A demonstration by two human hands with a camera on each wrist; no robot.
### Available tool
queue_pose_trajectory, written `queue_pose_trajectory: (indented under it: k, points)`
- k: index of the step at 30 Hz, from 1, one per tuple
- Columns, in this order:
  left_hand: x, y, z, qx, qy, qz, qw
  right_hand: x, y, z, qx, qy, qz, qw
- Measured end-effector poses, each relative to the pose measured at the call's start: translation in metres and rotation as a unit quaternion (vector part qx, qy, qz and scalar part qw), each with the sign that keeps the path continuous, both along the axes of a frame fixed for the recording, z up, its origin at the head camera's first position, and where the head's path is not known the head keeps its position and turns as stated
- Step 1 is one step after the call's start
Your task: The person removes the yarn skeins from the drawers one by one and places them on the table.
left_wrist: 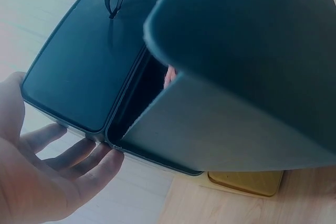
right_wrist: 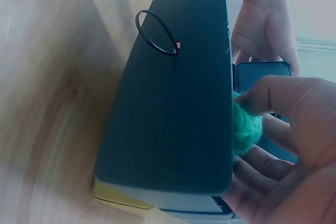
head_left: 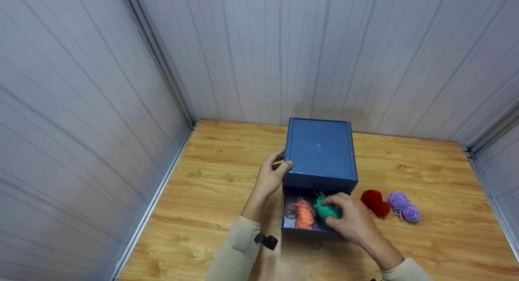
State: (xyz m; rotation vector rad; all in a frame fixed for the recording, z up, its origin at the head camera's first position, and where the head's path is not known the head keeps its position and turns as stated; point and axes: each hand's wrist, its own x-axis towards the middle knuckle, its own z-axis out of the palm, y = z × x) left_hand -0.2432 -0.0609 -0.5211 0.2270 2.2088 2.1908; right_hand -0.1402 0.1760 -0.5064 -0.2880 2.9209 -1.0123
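A blue drawer cabinet (head_left: 320, 149) stands on the wooden table with its drawer (head_left: 298, 231) pulled out toward me. My left hand (head_left: 271, 177) holds the cabinet's left side near the front, its thumb on the top edge and its fingers against the side wall. In the open drawer, an orange yarn skein (head_left: 304, 214) lies on the left. My right hand (head_left: 357, 218) reaches over the drawer's right part, thumb and fingers around a green yarn skein (head_left: 327, 211). The right wrist view shows this green skein (right_wrist: 248, 129) between thumb and fingers, partly hidden by the drawer front.
To the right of the drawer, a red yarn skein (head_left: 375, 202) and a purple yarn skein (head_left: 404, 206) lie on the table. A thin dark loop (right_wrist: 157, 32) sticks out from the drawer front. Pale panel walls (head_left: 259, 58) stand behind the table and at both sides.
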Motion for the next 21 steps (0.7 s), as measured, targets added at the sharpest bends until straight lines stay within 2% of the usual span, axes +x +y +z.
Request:
queue_pose_trajectory:
  k: [8, 15, 21]
  points:
    - [0.001, 0.000, -0.002, 0.000, -0.001, 0.003, 1.0000, 0.011, 0.014, 0.013, -0.016, 0.010, 0.001, 0.9998]
    - [0.001, 0.000, -0.003, -0.004, -0.003, 0.008, 1.0000, 0.019, 0.030, 0.020, -0.024, -0.006, -0.017, 0.9996]
    - [0.000, 0.000, -0.001, -0.007, -0.001, 0.008, 0.9999, 0.023, 0.045, 0.021, -0.027, 0.015, -0.028, 0.9991]
